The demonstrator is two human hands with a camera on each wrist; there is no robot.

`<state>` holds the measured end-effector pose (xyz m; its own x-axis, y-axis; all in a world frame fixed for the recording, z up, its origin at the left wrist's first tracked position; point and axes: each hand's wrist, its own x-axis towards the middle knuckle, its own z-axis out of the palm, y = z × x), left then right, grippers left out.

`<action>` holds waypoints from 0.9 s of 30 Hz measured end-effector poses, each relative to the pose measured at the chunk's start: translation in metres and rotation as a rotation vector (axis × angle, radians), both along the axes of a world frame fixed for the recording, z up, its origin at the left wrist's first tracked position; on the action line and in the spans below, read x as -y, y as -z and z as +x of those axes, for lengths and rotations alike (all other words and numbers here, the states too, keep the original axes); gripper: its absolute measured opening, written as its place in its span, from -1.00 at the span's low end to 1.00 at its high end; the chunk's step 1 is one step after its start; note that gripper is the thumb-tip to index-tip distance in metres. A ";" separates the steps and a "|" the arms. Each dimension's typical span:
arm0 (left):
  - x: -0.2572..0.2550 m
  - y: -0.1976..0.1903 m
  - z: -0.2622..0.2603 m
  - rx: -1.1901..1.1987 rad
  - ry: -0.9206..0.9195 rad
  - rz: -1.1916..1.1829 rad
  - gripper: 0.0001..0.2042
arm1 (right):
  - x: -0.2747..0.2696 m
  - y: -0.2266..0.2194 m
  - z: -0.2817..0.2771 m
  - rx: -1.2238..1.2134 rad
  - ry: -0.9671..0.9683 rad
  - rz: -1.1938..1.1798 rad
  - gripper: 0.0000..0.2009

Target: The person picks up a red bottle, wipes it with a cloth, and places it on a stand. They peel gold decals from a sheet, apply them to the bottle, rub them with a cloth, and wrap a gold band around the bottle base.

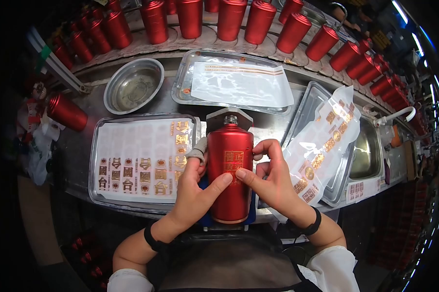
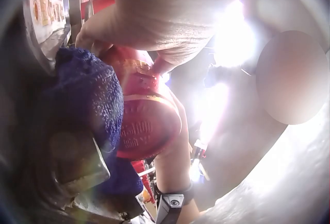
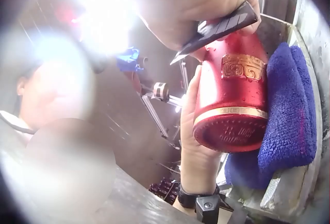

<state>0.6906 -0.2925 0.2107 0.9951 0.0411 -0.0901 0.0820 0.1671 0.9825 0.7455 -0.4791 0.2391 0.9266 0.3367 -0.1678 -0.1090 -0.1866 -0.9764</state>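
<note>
A red bottle [image 1: 229, 204] with a bare glass neck leans back in a metal rest, its base toward me. Gold characters [image 1: 233, 163] are on its front, and both thumbs press there. My left hand [image 1: 192, 197] grips the bottle's left side; a grey wrap [image 1: 196, 155] covers one finger. On the other side is my right hand [image 1: 276, 184], fingers bent beside the bottle. In the right wrist view it pinches a dark snap-off blade [image 3: 221, 32]. A gold patterned band [image 3: 242, 68] shows on the bottle's side there. A blue towel [image 3: 289, 105] lies against the bottle.
Left is a tray [image 1: 97, 160] with a sheet of gold characters. Behind stand a metal bowl [image 1: 113, 90] and a tray [image 1: 180, 78] with a clear sheet. A gold-marked sheet [image 1: 321, 146] lies right, near a sink [image 1: 367, 151]. Several red bottles [image 1: 189, 19] line the conveyor.
</note>
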 end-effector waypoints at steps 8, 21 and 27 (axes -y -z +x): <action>-0.003 0.002 0.000 -0.025 0.011 -0.018 -0.38 | 0.003 0.009 0.001 -0.001 -0.017 0.119 -0.53; -0.010 0.000 0.000 -0.097 0.089 -0.150 -0.35 | 0.000 0.004 0.001 0.054 -0.021 -0.083 -0.41; -0.010 0.001 0.001 -0.090 0.086 -0.145 -0.32 | -0.001 0.000 0.000 0.032 -0.030 -0.080 -0.42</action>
<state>0.6918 -0.2820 0.2099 0.9819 -0.0640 -0.1780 0.1890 0.2953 0.9365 0.7456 -0.4781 0.2387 0.9217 0.3508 -0.1654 -0.0710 -0.2665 -0.9612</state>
